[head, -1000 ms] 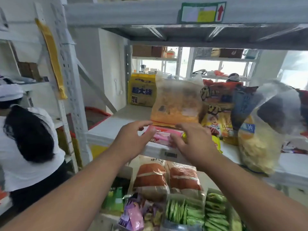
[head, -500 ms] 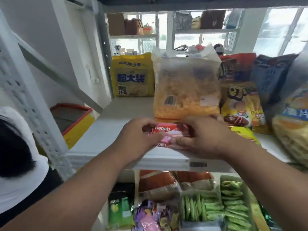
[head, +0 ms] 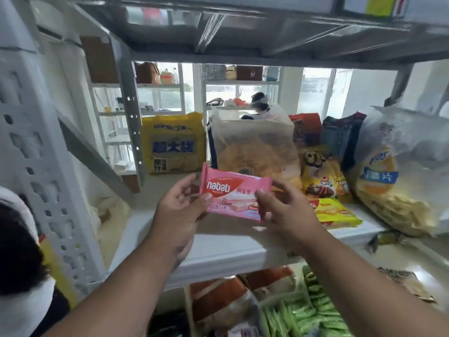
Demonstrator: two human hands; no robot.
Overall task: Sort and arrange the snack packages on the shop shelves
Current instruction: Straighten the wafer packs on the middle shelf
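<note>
Pink Nabati wafer pack (head: 234, 193) held up in the air above the front of the white shelf (head: 226, 249), printed face toward the camera, tilted a little with its right end lower. Gripped at its left end by the left hand (head: 181, 210), thumb on the front and fingers (head: 184, 188) curled behind. Pinched at its lower right corner by the right hand (head: 285, 210), thumb across the front, other fingers behind the pack. Lying flat on the shelf just right of the hands, a yellow wafer pack (head: 334, 212). Standing along the back: a yellow bag (head: 173, 144), a clear bag of crackers (head: 255, 147), a yellow character snack bag (head: 323, 173), and a large clear chip bag (head: 398, 171) at far right. Below, green packets (head: 308, 317) on the lower shelf.
</note>
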